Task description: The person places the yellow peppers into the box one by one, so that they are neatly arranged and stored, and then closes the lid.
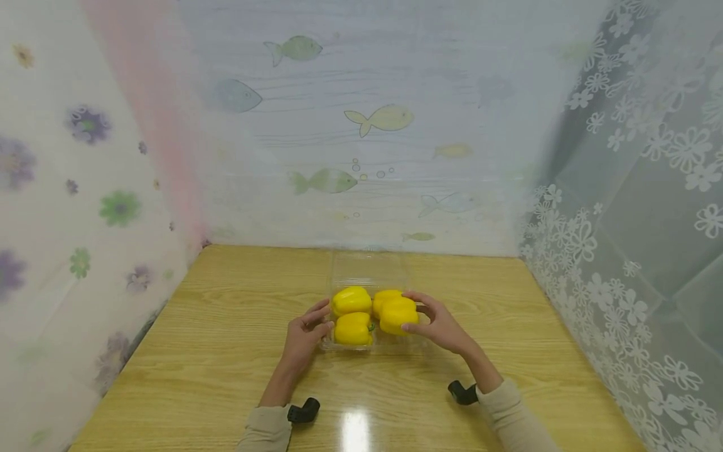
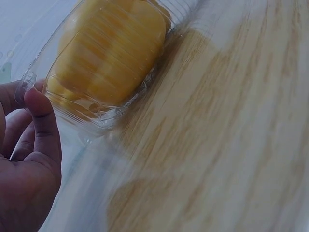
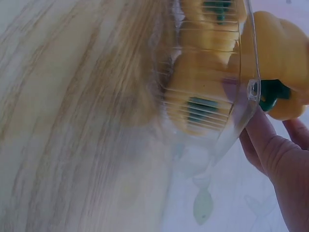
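A clear plastic clamshell box (image 1: 347, 347) stands on the table with yellow bell peppers in it. My left hand (image 1: 305, 333) pinches the box's left rim between thumb and fingers, also plain in the left wrist view. In my right hand (image 1: 443, 328) is another yellow bell pepper (image 1: 400, 316), gripped between thumb and fingers above the right half of the box. The right wrist view shows this pepper's green stem (image 3: 276, 94) beside the box's rim. Two peppers, one pepper (image 1: 351, 301) behind the other pepper (image 1: 353, 329), lie in the left half. The held one partly hides a back-right pepper (image 1: 385, 297).
The box's clear lid (image 1: 369, 269) lies folded back towards the rear wall. Wood-grain table (image 1: 226, 295) surrounds the box. Printed curtains (image 1: 361, 150) enclose the back and both sides. A black angled piece sits at each wrist.
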Motion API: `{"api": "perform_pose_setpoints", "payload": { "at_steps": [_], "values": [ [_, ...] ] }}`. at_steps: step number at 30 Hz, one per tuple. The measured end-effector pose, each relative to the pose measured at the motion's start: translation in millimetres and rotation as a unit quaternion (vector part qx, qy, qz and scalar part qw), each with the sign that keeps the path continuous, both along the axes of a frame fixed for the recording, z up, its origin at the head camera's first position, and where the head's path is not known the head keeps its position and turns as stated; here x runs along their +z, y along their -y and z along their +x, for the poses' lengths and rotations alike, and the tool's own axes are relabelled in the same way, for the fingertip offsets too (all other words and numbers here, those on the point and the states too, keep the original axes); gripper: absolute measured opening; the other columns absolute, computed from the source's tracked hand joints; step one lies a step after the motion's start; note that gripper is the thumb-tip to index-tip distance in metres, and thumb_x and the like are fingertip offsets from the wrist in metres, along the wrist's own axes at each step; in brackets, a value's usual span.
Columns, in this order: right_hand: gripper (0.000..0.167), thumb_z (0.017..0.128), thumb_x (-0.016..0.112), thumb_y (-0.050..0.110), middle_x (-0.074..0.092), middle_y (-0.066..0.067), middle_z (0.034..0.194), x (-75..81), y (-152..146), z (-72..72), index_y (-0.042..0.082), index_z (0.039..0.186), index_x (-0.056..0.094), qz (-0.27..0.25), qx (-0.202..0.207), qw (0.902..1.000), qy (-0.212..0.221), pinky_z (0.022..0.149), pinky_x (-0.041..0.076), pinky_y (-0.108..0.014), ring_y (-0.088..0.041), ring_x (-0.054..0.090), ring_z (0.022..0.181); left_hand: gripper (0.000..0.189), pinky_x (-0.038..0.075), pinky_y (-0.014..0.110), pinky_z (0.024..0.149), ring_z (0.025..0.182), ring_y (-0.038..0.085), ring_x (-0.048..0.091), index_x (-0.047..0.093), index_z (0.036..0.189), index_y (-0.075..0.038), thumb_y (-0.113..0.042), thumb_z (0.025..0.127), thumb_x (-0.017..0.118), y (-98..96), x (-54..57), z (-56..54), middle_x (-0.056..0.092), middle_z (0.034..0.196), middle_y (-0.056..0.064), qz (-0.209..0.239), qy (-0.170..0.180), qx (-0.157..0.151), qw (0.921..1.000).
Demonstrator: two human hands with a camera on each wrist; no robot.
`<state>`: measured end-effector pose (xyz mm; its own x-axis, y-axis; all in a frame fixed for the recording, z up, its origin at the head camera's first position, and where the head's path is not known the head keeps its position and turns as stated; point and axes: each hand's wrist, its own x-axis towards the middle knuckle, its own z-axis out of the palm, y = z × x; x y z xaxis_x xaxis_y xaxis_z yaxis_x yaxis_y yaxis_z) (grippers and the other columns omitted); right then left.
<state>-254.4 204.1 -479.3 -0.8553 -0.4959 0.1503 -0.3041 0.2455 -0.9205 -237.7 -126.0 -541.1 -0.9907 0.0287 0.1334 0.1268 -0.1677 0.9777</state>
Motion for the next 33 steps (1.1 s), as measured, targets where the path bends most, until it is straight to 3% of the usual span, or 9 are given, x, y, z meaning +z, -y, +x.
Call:
{"api": "perform_pose_setpoints", "payload": {
  "at_steps": [6,14,17,22,25,30,33],
  "values": [
    [0.065,0.093,0.075,0.016,0.034,-0.021,0.160,-1.5,1.7,3.1,0.010,0.151,0.046,0.015,-0.005,0.9998,-0.009,0.096,0.056,-0.043,-0.049,0.039,0.140,0.037,0.048,0.016,0.062,0.086,0.010,0.056,0.065,0.127,0.011,0.004,0.092,0.070,-0.4,-0.1,-1.0,0.052,0.151,0.017,-0.001,-0.001,0.002,1.0000],
    [0.065,0.093,0.075,0.015,0.036,-0.023,0.158,-3.9,2.8,5.1,0.008,0.151,0.046,0.017,0.004,0.9998,-0.011,0.089,0.059,-0.034,-0.050,0.041,0.137,0.035,0.049,0.016,0.062,0.084,0.009,0.056,0.067,0.126,0.008,0.004,0.091,0.070,-0.7,0.7,0.6,0.054,0.149,0.015,-0.008,0.007,0.010,0.9999],
    [0.065,0.094,0.074,0.016,0.037,-0.023,0.158,-3.1,3.1,5.1,0.008,0.152,0.045,0.030,0.002,0.9994,-0.017,0.094,0.057,-0.043,-0.050,0.042,0.137,0.036,0.049,0.016,0.062,0.084,0.010,0.056,0.067,0.127,0.008,0.004,0.091,0.070,-0.7,0.2,-0.4,0.054,0.149,0.015,-0.006,0.007,0.009,0.9999],
    [0.065,0.096,0.072,0.020,0.037,-0.021,0.159,-1.0,4.0,6.0,0.008,0.153,0.044,0.070,0.006,0.9971,-0.028,0.110,0.041,-0.060,-0.046,0.042,0.139,0.036,0.048,0.016,0.063,0.088,0.010,0.056,0.066,0.127,0.009,0.004,0.092,0.070,0.2,-1.0,-1.6,0.053,0.150,0.014,-0.002,0.008,0.007,0.9999],
    [0.066,0.097,0.071,0.022,0.036,-0.020,0.160,0.5,4.7,7.0,0.009,0.154,0.043,0.087,0.011,0.9959,-0.023,0.113,0.036,-0.062,-0.045,0.042,0.140,0.036,0.048,0.016,0.063,0.087,0.010,0.056,0.066,0.127,0.009,0.004,0.092,0.070,0.5,-0.6,-1.2,0.054,0.150,0.014,-0.003,0.008,0.006,0.9999],
    [0.067,0.097,0.071,0.022,0.035,-0.022,0.160,4.1,6.1,8.8,0.007,0.155,0.041,0.098,0.016,0.9950,-0.015,0.111,0.039,-0.061,-0.048,0.041,0.140,0.038,0.049,0.016,0.063,0.085,0.010,0.056,0.065,0.128,0.010,0.003,0.092,0.070,0.2,0.7,-0.9,0.052,0.151,0.016,-0.002,0.002,-0.002,1.0000],
    [0.068,0.097,0.071,0.021,0.032,-0.022,0.162,7.2,7.3,10.2,0.006,0.156,0.039,0.098,0.022,0.9949,-0.009,0.112,0.038,-0.060,-0.048,0.038,0.142,0.037,0.049,0.016,0.064,0.091,0.012,0.056,0.065,0.128,0.009,0.003,0.092,0.070,0.3,0.7,-1.2,0.053,0.150,0.015,-0.006,0.004,0.001,1.0000]
  ]
}}
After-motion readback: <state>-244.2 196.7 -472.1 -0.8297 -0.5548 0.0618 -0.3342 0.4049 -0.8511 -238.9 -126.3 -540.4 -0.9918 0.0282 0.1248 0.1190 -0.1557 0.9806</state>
